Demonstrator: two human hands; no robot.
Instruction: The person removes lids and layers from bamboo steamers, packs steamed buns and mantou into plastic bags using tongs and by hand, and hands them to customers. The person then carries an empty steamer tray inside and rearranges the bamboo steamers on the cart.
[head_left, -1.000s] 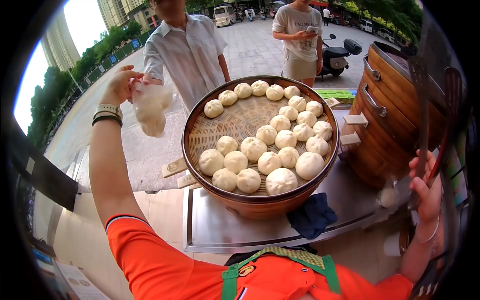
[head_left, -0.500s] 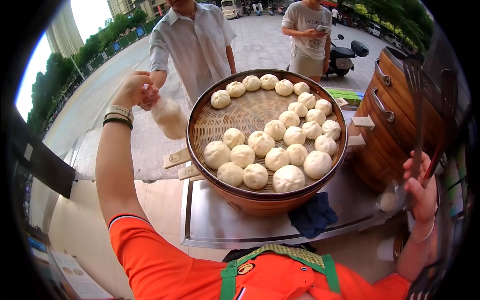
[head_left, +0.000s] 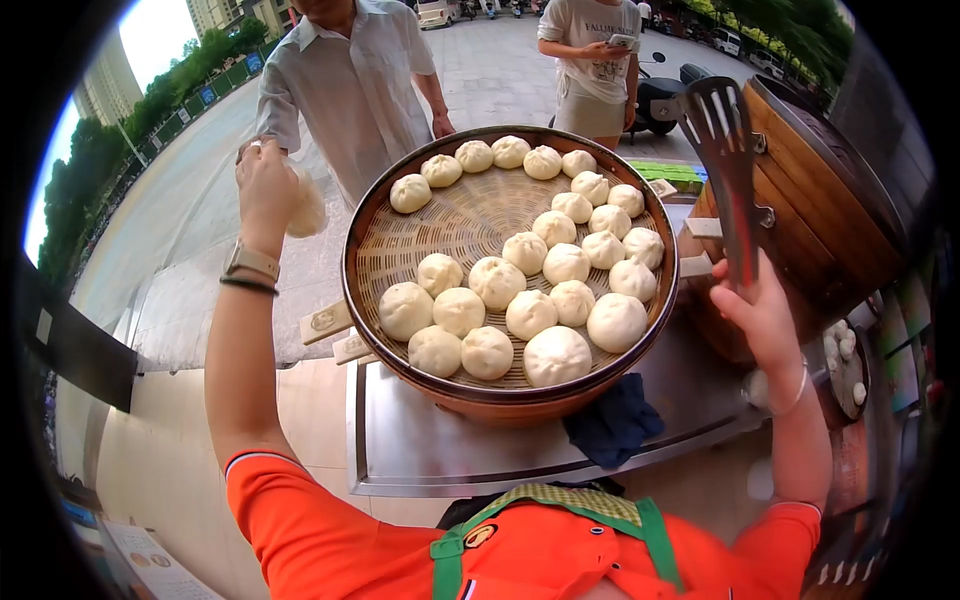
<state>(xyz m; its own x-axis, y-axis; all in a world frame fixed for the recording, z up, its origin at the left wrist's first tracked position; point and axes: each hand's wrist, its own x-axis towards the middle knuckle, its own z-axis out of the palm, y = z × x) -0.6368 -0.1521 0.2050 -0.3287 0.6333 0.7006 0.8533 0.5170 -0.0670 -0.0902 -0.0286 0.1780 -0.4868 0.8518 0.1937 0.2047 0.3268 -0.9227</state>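
My left hand [head_left: 264, 185] is raised at the left, its fingers closed beside a plastic bag of buns [head_left: 307, 207]; a person's hand meets it there, and whether my fingers grip the bag is hidden. On the right, my right hand [head_left: 755, 305] is closed on the handles of dark slotted tongs [head_left: 730, 165], held upright. Between my arms stands a round bamboo steamer [head_left: 360, 290] with several white buns [head_left: 497, 283] on its woven base. The buns lie along the right, the front and the back rim, with bare weave at the left and centre.
A tall wooden steamer stack [head_left: 820, 220] stands at the right. A dark blue cloth [head_left: 613, 420] lies on the metal table [head_left: 420, 450]. Facing me is a person in a pale shirt [head_left: 350, 90]; another person [head_left: 592, 60] holds a phone. A tray of small buns sits far right.
The tongs and my right hand have moved inward to the left. The bag has shifted behind my left hand, near the other person's hand. The view has shifted slightly.
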